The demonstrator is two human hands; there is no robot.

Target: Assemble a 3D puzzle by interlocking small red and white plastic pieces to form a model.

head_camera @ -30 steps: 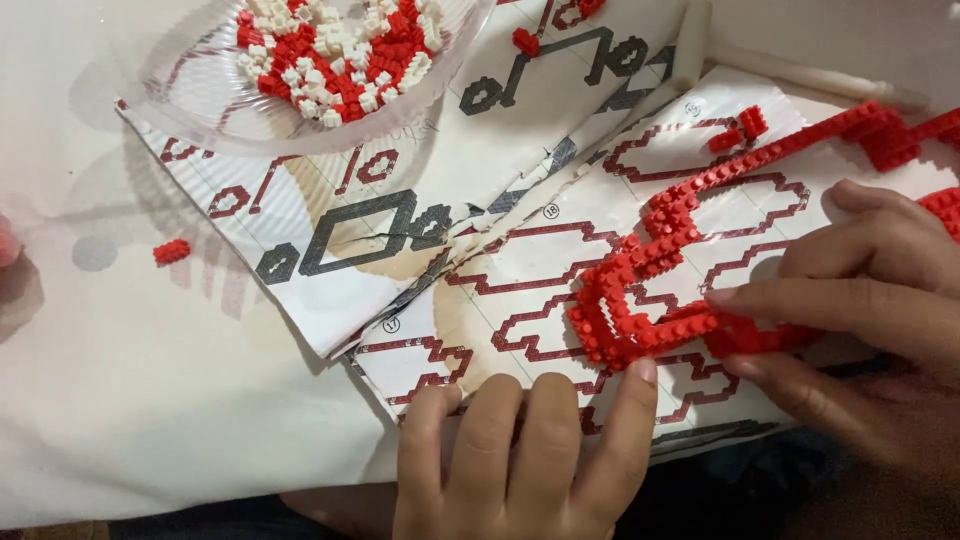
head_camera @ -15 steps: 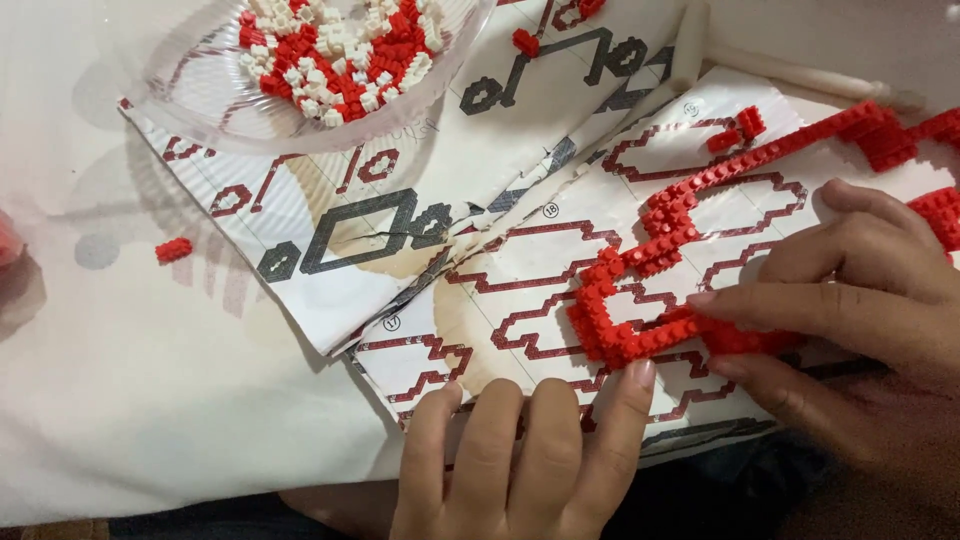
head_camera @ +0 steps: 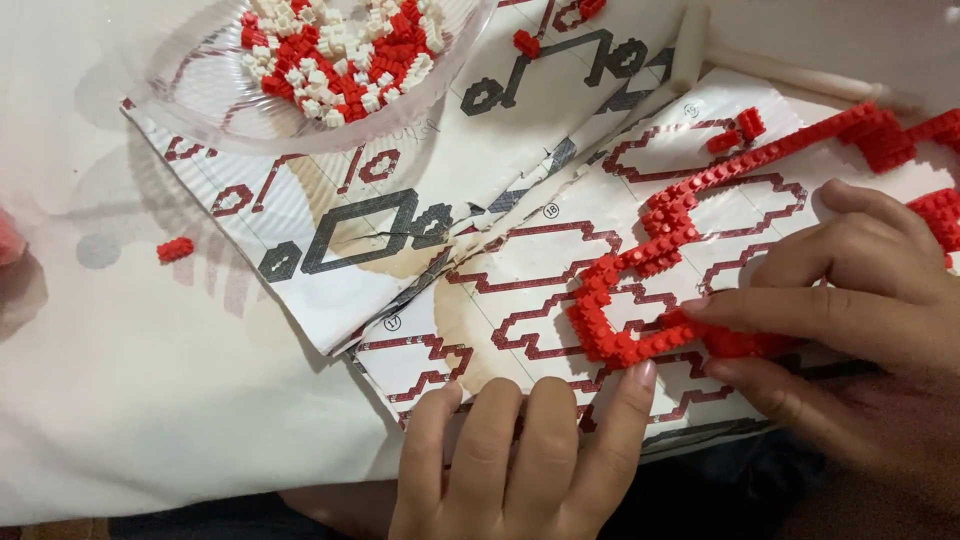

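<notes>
Red building bricks form a looping chain lying on a printed instruction sheet, directly under the right hand. That hand's fingers are pinched together on the chain's lower run. The left hand, just below the chain, lies flat with fingers spread, pressing the sheet's near edge. Well up and left of it sits a clear plastic bowl of red and white bricks.

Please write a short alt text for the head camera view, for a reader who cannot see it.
Two bare hands work on a chain of small red bricks lying on a printed paper sheet: the right hand pinches its lower end, the left hand presses the sheet flat. A clear bowl of red and white bricks stands at top left.
</notes>
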